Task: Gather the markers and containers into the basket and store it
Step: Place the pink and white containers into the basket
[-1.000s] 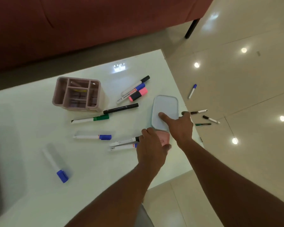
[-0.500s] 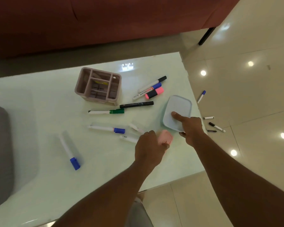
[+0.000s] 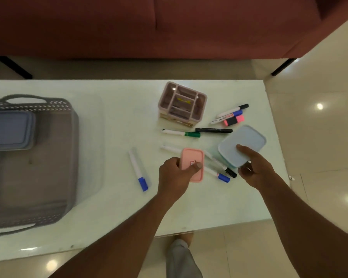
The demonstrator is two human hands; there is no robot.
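My left hand (image 3: 176,175) grips a small pink container (image 3: 193,164), lifted a little above the white table (image 3: 109,207). My right hand (image 3: 253,169) holds a light blue container (image 3: 242,144) by its near edge, thumb on the lid. A grey basket (image 3: 34,163) stands at the table's left end with a blue-grey container (image 3: 9,130) inside. Several markers lie loose: a blue-capped one (image 3: 138,169), a green-capped one (image 3: 181,133), a black one (image 3: 213,130), two under my hands (image 3: 219,173) and a cluster with a pink highlighter (image 3: 232,115).
A mauve compartment organizer (image 3: 182,104) stands at the table's far middle. A dark red sofa (image 3: 169,27) runs behind the table. Glossy floor tiles (image 3: 319,137) lie to the right. My leg (image 3: 181,257) shows below the table's near edge.
The view has swung left, bringing the basket into sight. My left hand has lifted the pink container clear of the markers. My right hand has raised the blue container's near edge.
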